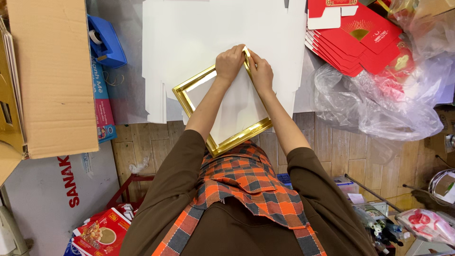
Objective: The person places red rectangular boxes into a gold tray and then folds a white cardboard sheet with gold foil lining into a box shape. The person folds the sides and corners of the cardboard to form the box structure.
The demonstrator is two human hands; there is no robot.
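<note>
Wooden floorboards [142, 142] show beneath the near edge of the worktop [128, 95], which is covered by large white sheets [189, 33]. A gold-rimmed square tray [189, 102] lies tilted on the sheets at the near edge, one corner pointing away from the person, with a white liner [237, 111] inside it.

Both hands meet at the tray's far corner. The left hand [229, 61] has its grip curled and pressed down over the rim there. The right hand [261, 71] has its grip pinching the same corner from the other side, fingers touching the left hand.

A stack of red folded cartons [360, 42] sits at the far right corner, with crumpled clear plastic bags [379, 104] beside it. A brown cardboard box [52, 76] stands at the left edge, a blue tape dispenser [106, 40] just beside it.

Risk, as a judgement: the tray overhangs the near edge toward the person's lap, so uneven pressure at the far corner could tip it off. Hard pinching could also crease the liner or dent the thin gold rim.
</note>
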